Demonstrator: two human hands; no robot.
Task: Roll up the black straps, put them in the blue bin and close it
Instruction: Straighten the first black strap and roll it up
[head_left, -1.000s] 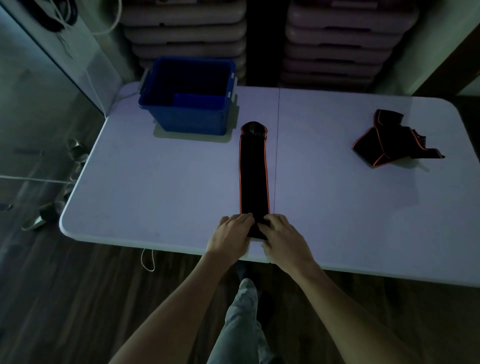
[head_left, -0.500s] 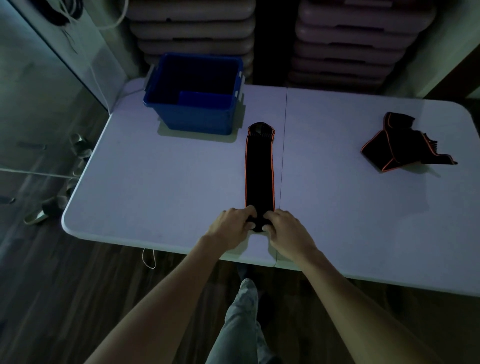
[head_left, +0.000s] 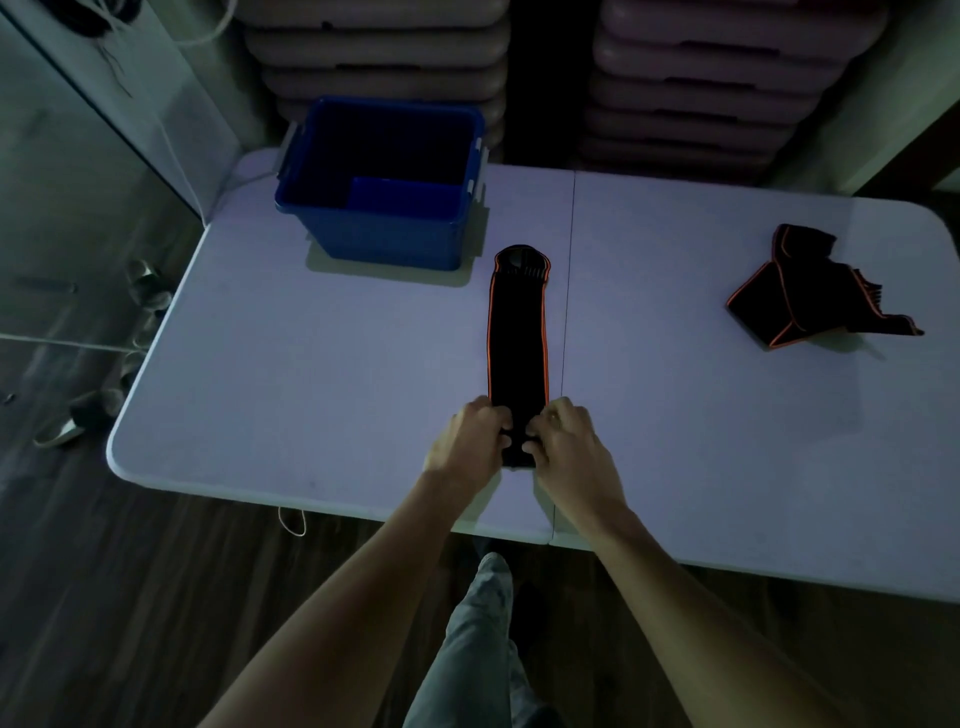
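A long black strap with orange edges (head_left: 518, 332) lies flat on the white table (head_left: 291, 374), running away from me along the centre seam. Its near end is curled into a small roll between my hands. My left hand (head_left: 470, 441) pinches the roll's left side and my right hand (head_left: 563, 441) pinches its right side. A second black strap (head_left: 800, 291) lies crumpled at the table's right. The blue bin (head_left: 384, 228) stands open at the back left, and a blue panel leans inside it.
Stacked grey plastic items (head_left: 691, 83) fill the wall behind the table. A grey cabinet (head_left: 104, 104) stands at the left, with shoes (head_left: 93, 410) on the dark wood floor beside the table. My leg (head_left: 483, 639) shows below the near table edge.
The strap's near end has been rolled further up, so the roll and both hands have moved a little away from the table's near edge. The flat part looks shorter.
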